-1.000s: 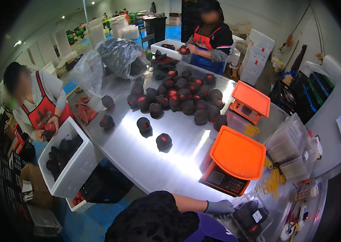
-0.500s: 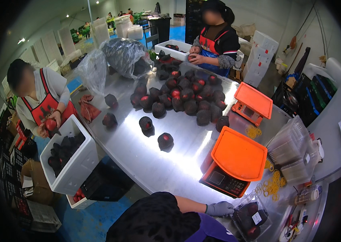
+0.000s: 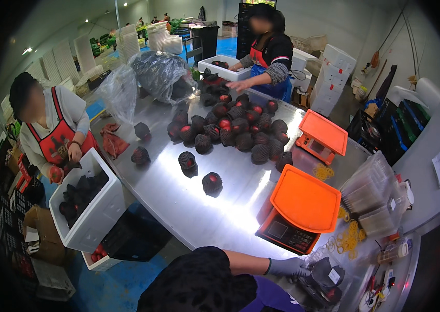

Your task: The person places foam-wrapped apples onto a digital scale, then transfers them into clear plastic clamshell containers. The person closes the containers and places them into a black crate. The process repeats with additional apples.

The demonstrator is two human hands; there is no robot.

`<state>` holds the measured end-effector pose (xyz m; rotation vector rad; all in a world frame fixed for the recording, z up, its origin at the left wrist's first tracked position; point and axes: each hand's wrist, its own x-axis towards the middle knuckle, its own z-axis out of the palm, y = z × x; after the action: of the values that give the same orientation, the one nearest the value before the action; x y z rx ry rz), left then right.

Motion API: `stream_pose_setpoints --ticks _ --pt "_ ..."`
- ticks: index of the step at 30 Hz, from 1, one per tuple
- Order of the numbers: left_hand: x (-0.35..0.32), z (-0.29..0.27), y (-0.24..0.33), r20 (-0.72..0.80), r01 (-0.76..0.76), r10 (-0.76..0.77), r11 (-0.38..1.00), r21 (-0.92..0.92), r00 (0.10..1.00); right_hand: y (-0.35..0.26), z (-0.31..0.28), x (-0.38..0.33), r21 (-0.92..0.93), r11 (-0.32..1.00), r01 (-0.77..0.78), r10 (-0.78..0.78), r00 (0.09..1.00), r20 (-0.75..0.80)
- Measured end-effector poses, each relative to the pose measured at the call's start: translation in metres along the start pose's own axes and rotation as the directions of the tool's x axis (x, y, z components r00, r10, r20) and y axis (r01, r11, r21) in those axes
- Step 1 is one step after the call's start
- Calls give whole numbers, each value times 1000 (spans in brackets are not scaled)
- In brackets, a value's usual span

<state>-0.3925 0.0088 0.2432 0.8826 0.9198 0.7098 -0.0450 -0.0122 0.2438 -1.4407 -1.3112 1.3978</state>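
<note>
Netted fruit (image 3: 329, 274) sits bottom right of the frame on the steel table (image 3: 199, 213), your gloved right hand (image 3: 288, 267) gripping it just below the orange scale (image 3: 299, 210); left hand's out of view

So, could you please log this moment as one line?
right hand: grey-gloved, on dark netted fruit | left hand: unseen | nearby: orange-topped scale, shiny steel table

We have only one view, from a camera on the person's head, looking steeply down and forward over the shiny steel table (image 3: 199, 208). The near orange-topped scale (image 3: 303, 200) is close below us; the far white foam box (image 3: 225, 67) lies well away. The fisheye lens bends straight edges near the rim.
</note>
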Motion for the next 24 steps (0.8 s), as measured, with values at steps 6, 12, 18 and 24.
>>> stream_pose_setpoints --ticks 6,12,18,24 --pt "-10 26 -21 23 -37 36 998 47 999 0 5 6 55 998 37 -37 999 -1" --pt "-22 37 -8 48 -227 223 968 106 974 -1 7 1 91 994 57 -48 994 -97" --pt "-48 14 48 337 -434 331 850 299 881 -29 -6 -1 188 970 154 -69 917 -393" --pt "-6 -22 120 46 -382 380 923 46 924 -62 17 32 480 829 288 -81 910 -406"
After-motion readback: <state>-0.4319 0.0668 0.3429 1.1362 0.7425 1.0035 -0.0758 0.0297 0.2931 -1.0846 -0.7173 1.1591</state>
